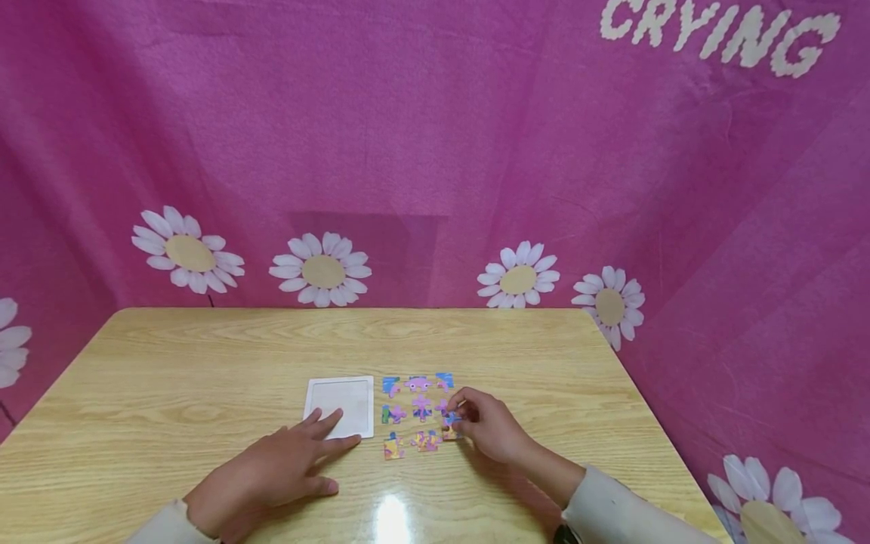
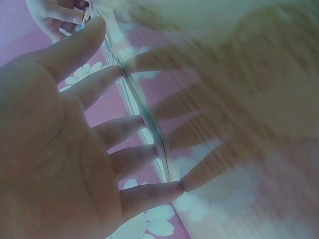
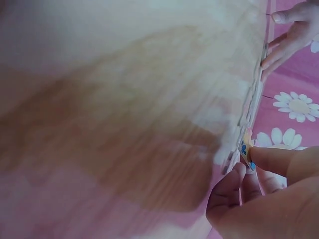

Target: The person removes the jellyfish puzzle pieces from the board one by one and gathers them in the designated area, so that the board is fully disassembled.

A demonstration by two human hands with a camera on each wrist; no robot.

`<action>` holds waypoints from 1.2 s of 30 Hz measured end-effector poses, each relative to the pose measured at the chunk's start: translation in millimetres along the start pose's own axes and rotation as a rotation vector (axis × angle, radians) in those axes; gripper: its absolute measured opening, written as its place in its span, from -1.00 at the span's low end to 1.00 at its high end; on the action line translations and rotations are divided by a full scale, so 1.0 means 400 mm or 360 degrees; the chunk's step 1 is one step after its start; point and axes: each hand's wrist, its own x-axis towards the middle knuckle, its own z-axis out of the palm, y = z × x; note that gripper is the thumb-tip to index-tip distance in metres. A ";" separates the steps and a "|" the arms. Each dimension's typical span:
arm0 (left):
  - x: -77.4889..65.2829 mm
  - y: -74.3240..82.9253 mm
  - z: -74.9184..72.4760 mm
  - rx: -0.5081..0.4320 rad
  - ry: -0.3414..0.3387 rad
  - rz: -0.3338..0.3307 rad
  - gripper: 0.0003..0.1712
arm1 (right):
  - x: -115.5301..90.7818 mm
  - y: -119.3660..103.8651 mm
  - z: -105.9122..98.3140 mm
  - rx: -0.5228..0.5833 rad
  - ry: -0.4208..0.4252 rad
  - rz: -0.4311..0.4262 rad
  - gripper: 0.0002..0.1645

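Several jigsaw puzzle pieces [image 1: 422,407] with pink, blue, green and yellow print lie spaced apart in rows on the table. My right hand [image 1: 495,428] pinches one puzzle piece [image 1: 451,432] between thumb and fingertips at the rows' lower right corner. In the right wrist view this puzzle piece [image 3: 246,148] is tilted, showing yellow and blue. To the left of the rows lies a white square puzzle tray [image 1: 369,408]. Fingers spread, my left hand [image 1: 285,462] rests on the tray's lower part and the table beside it; its palm [image 2: 50,149] faces the left wrist camera.
The glossy wooden table [image 1: 204,355] reaches to a pink cloth backdrop [image 1: 421,136] with white daisies and lettering. A bright reflection shows on the tabletop near its front. Something dark sits at the right sleeve's [image 1: 618,502] cuff.
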 end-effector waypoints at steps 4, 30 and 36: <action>0.001 0.002 0.000 0.0005 0.0004 0.0006 -0.26 | -0.010 0.002 -0.002 -0.0025 -0.0011 0.0029 -0.80; 0.016 0.017 -0.021 -0.0017 -0.0005 -0.0111 -0.33 | -0.004 0.014 0.005 -0.0184 -0.0065 -0.0003 -0.83; 0.012 0.021 -0.028 0.0048 0.0099 -0.0075 -0.28 | 0.006 0.006 -0.004 -0.0597 0.0102 -0.0067 -0.64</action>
